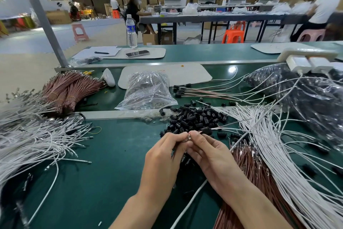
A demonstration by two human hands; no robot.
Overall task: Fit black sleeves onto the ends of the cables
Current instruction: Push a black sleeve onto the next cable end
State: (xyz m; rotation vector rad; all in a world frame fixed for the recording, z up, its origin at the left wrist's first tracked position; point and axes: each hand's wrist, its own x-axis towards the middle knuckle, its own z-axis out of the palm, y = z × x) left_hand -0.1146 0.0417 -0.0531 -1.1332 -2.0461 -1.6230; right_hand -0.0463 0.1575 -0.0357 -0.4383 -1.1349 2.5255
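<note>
Left hand, right hand pinching cable end — blurred, black sleeve beyond

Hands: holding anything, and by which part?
Yes. The left hand and right hand together pinch a thin cable at its metal-tipped end. A black sleeve sits on the cable just beyond the right hand.

a bare strip of the green table lies open left of the left hand, as far as the tangle of white cables. just beyond both hands the pile of black sleeves closes the way forward, and the clear plastic bag lies behind it. right of the right hand, brown cables and a fan of white cables cover the surface.
</note>
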